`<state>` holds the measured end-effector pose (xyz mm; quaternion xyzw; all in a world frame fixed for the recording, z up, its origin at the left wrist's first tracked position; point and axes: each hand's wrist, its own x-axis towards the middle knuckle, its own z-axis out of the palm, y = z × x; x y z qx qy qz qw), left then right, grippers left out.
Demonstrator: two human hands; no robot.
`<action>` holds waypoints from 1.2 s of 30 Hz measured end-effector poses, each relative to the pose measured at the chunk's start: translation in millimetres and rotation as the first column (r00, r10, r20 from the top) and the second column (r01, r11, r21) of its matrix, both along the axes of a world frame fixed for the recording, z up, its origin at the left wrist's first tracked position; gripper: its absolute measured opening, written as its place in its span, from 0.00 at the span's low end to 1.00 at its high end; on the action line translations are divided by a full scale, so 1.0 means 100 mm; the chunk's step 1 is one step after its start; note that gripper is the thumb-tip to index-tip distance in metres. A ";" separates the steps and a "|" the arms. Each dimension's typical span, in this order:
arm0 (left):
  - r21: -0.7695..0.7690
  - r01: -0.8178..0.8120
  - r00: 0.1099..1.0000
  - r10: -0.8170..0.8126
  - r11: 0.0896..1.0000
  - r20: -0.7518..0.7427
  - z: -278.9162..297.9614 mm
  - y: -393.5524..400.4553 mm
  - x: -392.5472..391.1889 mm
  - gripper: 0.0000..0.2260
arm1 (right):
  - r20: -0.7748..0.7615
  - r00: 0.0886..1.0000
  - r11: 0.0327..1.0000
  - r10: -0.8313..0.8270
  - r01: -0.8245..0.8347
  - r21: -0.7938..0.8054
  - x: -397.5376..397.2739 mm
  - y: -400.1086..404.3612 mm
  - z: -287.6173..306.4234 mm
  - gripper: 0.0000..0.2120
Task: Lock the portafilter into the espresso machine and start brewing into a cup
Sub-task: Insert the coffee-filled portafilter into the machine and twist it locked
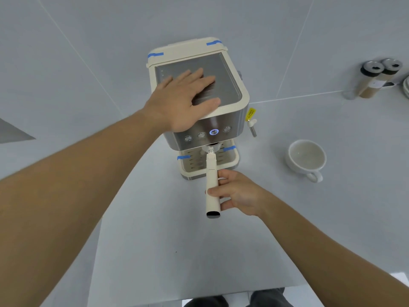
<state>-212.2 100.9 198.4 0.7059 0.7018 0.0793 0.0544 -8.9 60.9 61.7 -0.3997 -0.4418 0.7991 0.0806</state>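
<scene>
Now left hand (183, 100) lay flat, steadying espresso machine (199, 103); right hand (234, 193) gripped portafilter (212, 187) handle, likely locking; cup (306, 157) waited aside.

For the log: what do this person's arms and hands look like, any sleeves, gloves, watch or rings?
Both forearms are bare right up to the frame edge, with no sleeve showing. The left hand and right hand have no gloves. No watch, bracelet or wristband on either wrist, and no rings on the fingers that show. No markings, tape or cables on either arm.
</scene>
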 end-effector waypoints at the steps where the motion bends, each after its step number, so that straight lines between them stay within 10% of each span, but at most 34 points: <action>1: -0.001 -0.002 1.000 0.002 1.000 0.000 -0.01 0.00 0.00 0.32 | -0.006 1.000 1.000 -0.008 0.008 0.000 -0.02 0.00 0.00 0.16; 36: 0.046 -0.009 0.999 0.007 0.999 0.038 -0.03 0.02 0.00 0.30 | -0.180 0.945 0.959 -0.275 0.256 -0.122 -0.89 -0.10 -0.05 0.21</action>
